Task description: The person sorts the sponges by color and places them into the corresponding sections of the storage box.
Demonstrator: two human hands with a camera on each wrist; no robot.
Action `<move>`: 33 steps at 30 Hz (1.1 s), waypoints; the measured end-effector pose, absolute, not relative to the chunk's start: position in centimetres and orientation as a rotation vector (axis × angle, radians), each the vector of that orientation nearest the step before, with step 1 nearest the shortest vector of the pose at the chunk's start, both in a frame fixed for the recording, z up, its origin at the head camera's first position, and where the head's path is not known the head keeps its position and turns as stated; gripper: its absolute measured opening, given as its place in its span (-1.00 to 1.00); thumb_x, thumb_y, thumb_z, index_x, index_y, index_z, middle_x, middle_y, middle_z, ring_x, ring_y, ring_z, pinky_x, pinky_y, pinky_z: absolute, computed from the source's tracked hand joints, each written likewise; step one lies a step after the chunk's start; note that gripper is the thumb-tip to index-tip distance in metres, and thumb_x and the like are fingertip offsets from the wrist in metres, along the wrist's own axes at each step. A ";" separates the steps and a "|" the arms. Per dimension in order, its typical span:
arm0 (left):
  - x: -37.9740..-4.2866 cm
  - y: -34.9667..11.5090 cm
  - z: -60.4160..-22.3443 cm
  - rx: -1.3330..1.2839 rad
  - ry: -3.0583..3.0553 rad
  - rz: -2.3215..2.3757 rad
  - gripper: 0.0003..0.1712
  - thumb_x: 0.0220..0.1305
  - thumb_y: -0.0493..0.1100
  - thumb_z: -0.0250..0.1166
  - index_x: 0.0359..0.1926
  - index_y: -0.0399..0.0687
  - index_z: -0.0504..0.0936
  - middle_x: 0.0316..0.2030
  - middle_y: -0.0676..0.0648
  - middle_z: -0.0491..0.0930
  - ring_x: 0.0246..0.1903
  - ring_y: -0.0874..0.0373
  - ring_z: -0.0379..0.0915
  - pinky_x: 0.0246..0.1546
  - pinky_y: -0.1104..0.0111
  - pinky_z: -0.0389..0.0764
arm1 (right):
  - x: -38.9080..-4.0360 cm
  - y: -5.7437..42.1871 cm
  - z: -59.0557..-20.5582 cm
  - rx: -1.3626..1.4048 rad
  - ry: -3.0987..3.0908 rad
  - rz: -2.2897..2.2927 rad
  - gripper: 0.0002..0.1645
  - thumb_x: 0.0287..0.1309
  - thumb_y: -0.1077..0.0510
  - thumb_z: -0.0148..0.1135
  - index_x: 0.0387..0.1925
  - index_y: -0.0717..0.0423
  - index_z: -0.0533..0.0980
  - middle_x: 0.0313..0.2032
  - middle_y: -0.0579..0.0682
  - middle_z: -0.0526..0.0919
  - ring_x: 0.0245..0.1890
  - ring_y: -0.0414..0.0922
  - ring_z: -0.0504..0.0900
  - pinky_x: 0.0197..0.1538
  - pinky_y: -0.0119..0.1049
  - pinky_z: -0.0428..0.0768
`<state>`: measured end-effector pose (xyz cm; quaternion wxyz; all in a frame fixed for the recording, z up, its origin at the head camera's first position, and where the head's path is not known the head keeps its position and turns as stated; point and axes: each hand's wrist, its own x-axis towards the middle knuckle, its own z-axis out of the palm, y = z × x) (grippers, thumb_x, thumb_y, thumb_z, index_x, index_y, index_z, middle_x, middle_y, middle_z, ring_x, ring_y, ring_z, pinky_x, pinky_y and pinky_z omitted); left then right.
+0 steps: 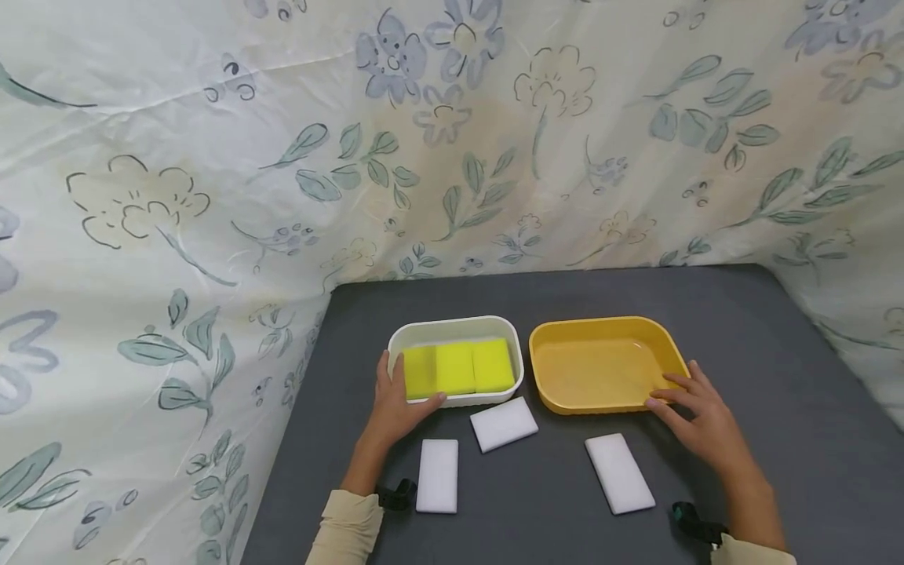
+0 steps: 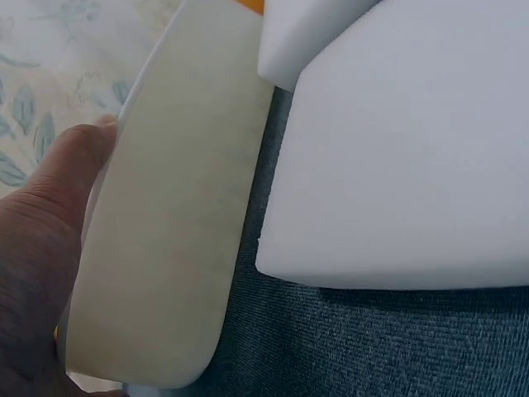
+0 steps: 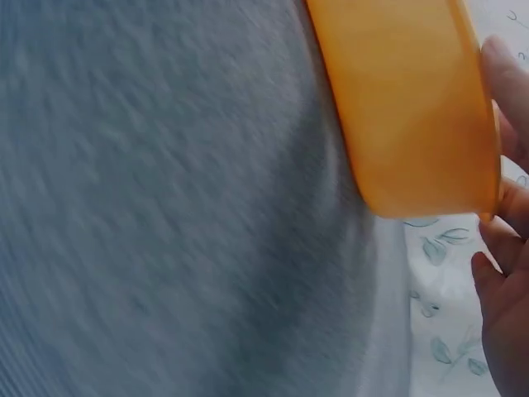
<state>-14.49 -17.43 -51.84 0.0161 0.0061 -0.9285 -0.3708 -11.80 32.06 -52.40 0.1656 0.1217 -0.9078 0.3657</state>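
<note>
My left hand (image 1: 397, 408) grips the near-left corner of a white tray (image 1: 452, 323), thumb along the front rim and fingers at the left side. Three yellow sponges (image 1: 455, 367) lie side by side in that tray. To its right stands a yellow tray (image 1: 593, 367), with only its bare floor showing inside. At the yellow tray's near-right corner, my right hand (image 1: 699, 424) holds the rim between thumb and fingers. In the left wrist view, the thumb (image 2: 78, 161) lies against the white tray's rim.
Three white foam blocks lie in front of the trays: one upright-set (image 1: 438, 476) by my left wrist, one slanted (image 1: 504, 424) near the white tray, one block (image 1: 620, 474) below the yellow tray. Floral cloth (image 1: 452, 157) hangs behind the dark table (image 1: 537, 502).
</note>
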 end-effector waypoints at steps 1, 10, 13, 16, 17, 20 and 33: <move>-14.4 -17.5 -51.9 0.013 -2.875 -1.161 0.27 0.04 0.23 0.49 0.56 -0.20 -0.01 0.54 -0.24 -0.29 0.41 -0.35 -0.10 0.21 -0.26 0.27 | -11.8 31.9 -52.5 0.342 -2.577 1.052 -0.76 0.01 0.26 0.53 -0.23 0.23 0.72 0.10 0.37 0.57 0.48 0.29 0.03 0.32 0.41 -0.01; -14.5 -17.6 -52.2 0.027 -2.842 -1.178 0.30 0.01 0.23 0.51 0.57 -0.12 -0.02 0.55 -0.18 -0.30 0.43 -0.28 -0.12 0.24 -0.24 0.25 | -12.1 31.3 -52.5 0.300 -2.571 1.055 -0.78 -0.03 0.24 0.56 -0.34 0.27 0.70 -0.07 0.31 0.68 0.48 0.25 0.06 0.29 0.40 0.08; -14.3 -17.7 -52.3 0.030 -2.802 -1.159 0.30 -0.01 0.24 0.53 0.57 -0.10 0.00 0.56 -0.18 -0.28 0.46 -0.27 -0.22 0.26 -0.31 0.15 | -12.2 31.2 -52.5 0.282 -2.588 1.059 -0.79 -0.02 0.21 0.57 -0.36 0.22 0.69 -0.15 0.29 0.70 0.48 0.25 0.07 0.28 0.41 0.10; -14.0 -17.5 -52.4 -0.002 -2.774 -1.114 0.29 0.00 0.25 0.53 0.57 -0.11 0.02 0.56 -0.21 -0.26 0.49 -0.28 -0.35 0.28 -0.36 -0.02 | -12.1 31.3 -52.5 0.277 -2.580 1.055 -0.81 -0.06 0.24 0.58 -0.40 0.17 0.67 -0.24 0.27 0.70 0.46 0.28 0.10 0.28 0.39 0.12; -13.8 -17.5 -52.5 -0.023 -2.761 -1.082 0.27 0.00 0.25 0.53 0.56 -0.12 0.04 0.55 -0.23 -0.24 0.49 -0.30 -0.37 0.28 -0.38 -0.06 | -12.0 31.4 -52.5 0.278 -2.577 1.046 -0.80 -0.08 0.25 0.59 -0.41 0.16 0.67 -0.26 0.27 0.70 0.45 0.29 0.11 0.28 0.38 0.13; -13.2 -17.6 -52.5 -0.097 -2.695 -1.002 0.22 0.01 0.21 0.53 0.54 -0.15 0.10 0.54 -0.28 -0.15 0.49 -0.34 -0.38 0.26 -0.42 -0.11 | -11.9 31.4 -52.7 0.287 -2.566 1.042 -0.80 -0.10 0.27 0.59 -0.43 0.16 0.66 -0.30 0.27 0.69 0.45 0.29 0.12 0.30 0.35 0.12; -7.0 -16.9 -50.7 -0.744 -2.746 -0.946 -0.20 0.02 0.13 0.58 0.25 -0.07 0.56 0.21 -0.11 0.47 0.27 -0.12 0.30 0.13 -0.16 0.40 | -11.9 31.5 -52.9 0.288 -2.551 1.037 -0.79 -0.13 0.29 0.59 -0.43 0.16 0.67 -0.32 0.23 0.69 0.45 0.29 0.11 0.29 0.38 0.11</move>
